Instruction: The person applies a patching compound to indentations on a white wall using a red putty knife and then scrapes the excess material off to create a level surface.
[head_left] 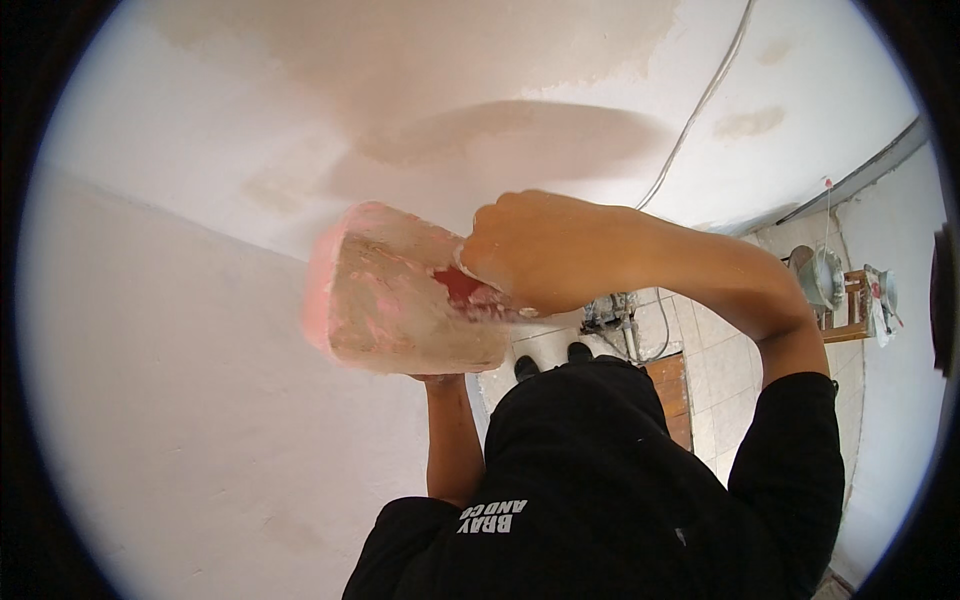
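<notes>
A rounded rectangular pink board, like a plasterer's hawk [390, 300], is smeared with wet beige plaster and shows pink at its edge. It is held up in front of my body, close to the wall. My left hand [440, 378] grips it from underneath; most of its fingers are hidden by the board. Over the board's right side, my right hand [540, 255] is closed in a fist on a flat plastering tool [490, 308]. Only a plaster-coated, blurred part of that tool shows below the fist. A dark red patch shows beside my thumb.
The wall [420, 60] ahead has damp beige patches and a hanging cable [700, 100]. Paler wall [180, 400] lies to the left. On the tiled floor [715, 385] are a plaster-spattered machine or tool [612, 318] and a brown board [672, 395]. A bucket [822, 278] and wooden stool [852, 310] stand right.
</notes>
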